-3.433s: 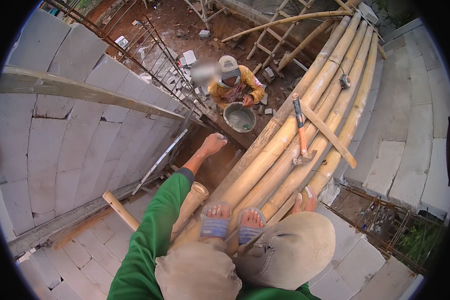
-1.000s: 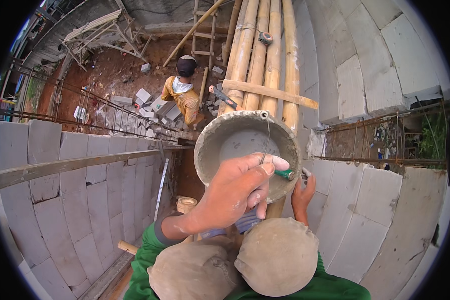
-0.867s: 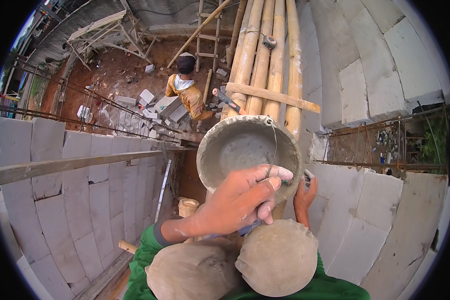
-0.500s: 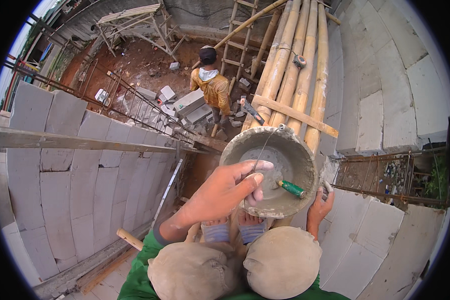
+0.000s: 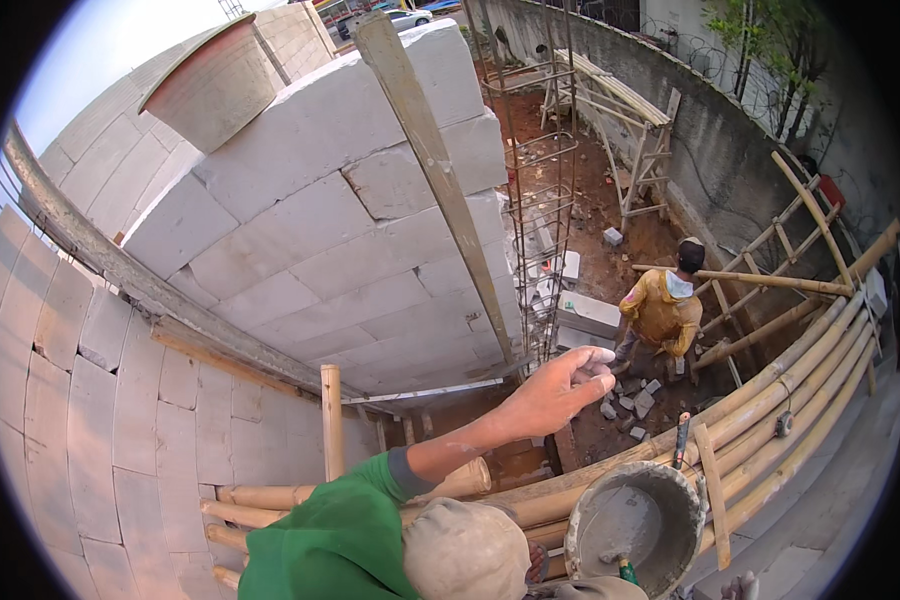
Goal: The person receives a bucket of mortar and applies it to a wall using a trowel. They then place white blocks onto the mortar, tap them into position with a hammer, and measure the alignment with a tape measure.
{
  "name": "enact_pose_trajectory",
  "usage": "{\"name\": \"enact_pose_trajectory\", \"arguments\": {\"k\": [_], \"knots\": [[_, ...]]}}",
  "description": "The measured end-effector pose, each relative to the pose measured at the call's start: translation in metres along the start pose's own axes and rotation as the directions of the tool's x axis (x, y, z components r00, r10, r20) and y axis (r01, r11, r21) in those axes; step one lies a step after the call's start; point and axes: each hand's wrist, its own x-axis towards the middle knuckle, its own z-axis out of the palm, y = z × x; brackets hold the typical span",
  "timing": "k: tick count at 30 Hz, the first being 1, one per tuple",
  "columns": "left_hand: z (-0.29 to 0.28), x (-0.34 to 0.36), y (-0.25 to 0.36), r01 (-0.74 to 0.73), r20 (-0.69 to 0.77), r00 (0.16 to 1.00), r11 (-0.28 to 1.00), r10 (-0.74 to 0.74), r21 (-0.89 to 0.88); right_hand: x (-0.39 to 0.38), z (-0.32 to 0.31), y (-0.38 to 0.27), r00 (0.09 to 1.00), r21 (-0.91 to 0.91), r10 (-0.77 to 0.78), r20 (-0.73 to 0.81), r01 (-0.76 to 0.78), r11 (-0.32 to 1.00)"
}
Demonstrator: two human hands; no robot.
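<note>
The left hand [image 5: 553, 393] is held out in midair beyond the left knee [image 5: 467, 550], the arm covered by a green sleeve [image 5: 330, 535]. Its forefinger and thumb are brought close together and the other fingers are curled in; whether anything thin is pinched between them cannot be told. Of the right hand [image 5: 740, 588], only fingertips are shown at the lower edge, just right of the bucket [image 5: 684, 520]; its grip cannot be told.

The bucket is seen at the lower right, mouth up, over the bamboo poles [image 5: 545, 507]; whether it is carried by them cannot be made out. Grey mortar [image 5: 620, 520] is held in it, and a green handle [image 5: 627, 570] is leaned toward its near rim. Just beyond the bucket, a hammer [image 5: 681, 440] is partly hidden, and the poles are crossed by a slat [image 5: 712, 490]. A tape measure [image 5: 784, 424] is placed farther along them.

At the left, a board [image 5: 435, 165] is set against a block wall [image 5: 300, 240], near whose top a second bucket [image 5: 220, 85] is seen. Below, a co-worker [image 5: 662, 312] in yellow is seen from behind, near pale blocks [image 5: 590, 312].
</note>
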Motion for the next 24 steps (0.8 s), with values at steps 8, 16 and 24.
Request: {"name": "enact_pose_trajectory", "arguments": {"k": [8,16,24], "knots": [[-0.119,-0.031,0.213,-0.134,-0.280,0.949,0.990,0.143,0.050,0.033,0.102,-0.054,0.509,-0.079,-0.243,0.826,0.531,0.844],[-0.364,-0.120,0.376,-0.574,-0.958,0.147,0.767,-0.247,-0.286,0.029,0.109,-0.067,0.428,-0.086,-0.179,0.886,0.530,0.844],[-0.519,-0.090,0.349,-0.760,-0.842,0.338,0.406,-0.421,-0.508,0.042,0.059,-0.131,0.393,-0.155,-0.102,0.914,0.570,0.807]]}}
